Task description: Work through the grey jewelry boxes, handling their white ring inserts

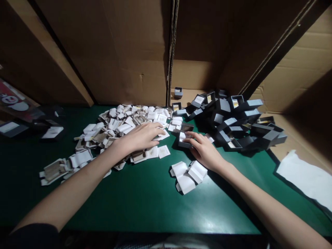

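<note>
My left hand (145, 136) lies over a pile of folded white card inserts (124, 121), palm down. Its fingers are stretched out and the thumb stands apart; what lies under the palm is hidden. My right hand (206, 150) is at a small open black box (184, 143), fingertips reaching over its wall onto a white insert (183, 136) inside. The thumb side rests near the box's outer front wall. Flat white cards (163, 151) lie just in front of my left hand. Closer to me, a few loose folded inserts (186, 178) sit on the green table (145, 207).
Many small black boxes (233, 121) are heaped at the right rear, several with inserts in them. One box (178, 92) stands alone by the cardboard walls (129, 52). More boxes (52, 133) are at the left. A white sheet (304, 176) lies at the right edge.
</note>
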`<state>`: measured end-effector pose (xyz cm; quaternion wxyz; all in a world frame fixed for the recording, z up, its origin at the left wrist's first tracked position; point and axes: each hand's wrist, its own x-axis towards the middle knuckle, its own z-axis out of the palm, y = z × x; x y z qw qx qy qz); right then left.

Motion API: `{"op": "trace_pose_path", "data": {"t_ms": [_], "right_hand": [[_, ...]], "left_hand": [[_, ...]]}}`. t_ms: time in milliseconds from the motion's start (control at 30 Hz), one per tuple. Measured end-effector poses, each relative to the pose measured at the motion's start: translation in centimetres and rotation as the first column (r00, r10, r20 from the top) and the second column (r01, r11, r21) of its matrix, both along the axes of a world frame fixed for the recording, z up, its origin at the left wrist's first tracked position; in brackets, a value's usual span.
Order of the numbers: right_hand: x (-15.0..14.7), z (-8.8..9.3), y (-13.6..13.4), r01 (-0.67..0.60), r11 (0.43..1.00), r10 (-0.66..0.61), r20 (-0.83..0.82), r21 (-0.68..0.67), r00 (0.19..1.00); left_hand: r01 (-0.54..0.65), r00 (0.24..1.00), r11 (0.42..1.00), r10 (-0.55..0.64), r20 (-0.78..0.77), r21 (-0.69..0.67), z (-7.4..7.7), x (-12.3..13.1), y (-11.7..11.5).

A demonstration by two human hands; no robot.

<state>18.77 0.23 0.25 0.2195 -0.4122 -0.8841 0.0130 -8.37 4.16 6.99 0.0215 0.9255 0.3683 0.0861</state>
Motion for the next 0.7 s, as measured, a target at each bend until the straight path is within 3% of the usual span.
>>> {"op": "trace_pose_path", "data": {"t_ms": [167,300,433,567,700], "right_hand": [[0.1,-0.4,0.6,-0.020,1.000,0.020,-0.039,0.008,0.999],[0.3,-0.6,1.0,-0.053,0.999,0.053,-0.061,0.015,0.997],[0.4,-0.7,1.0,-0.065,0.998,0.066,-0.061,0.015,0.996],[0.3,-0.7,0.9,-0.077,0.997,0.078,-0.085,0.016,0.993],[0.2,-0.5,0.7,-0.065,0.998,0.066,-0.059,0.017,0.996]], "left_hand": [[-0.060,0.998,0.998,0.060,-0.021,-0.001,1.0,2.3,0.6],[-0.095,0.995,0.984,0.093,0.022,0.148,-0.5,5.5,3.0],[-0.154,0.988,0.974,0.150,0.037,0.168,-2.7,7.8,4.9],[-0.209,0.978,0.962,0.211,0.008,0.177,-3.8,8.1,5.4],[-0.220,0.974,0.963,0.226,-0.023,0.158,-3.5,7.5,5.1]]}}
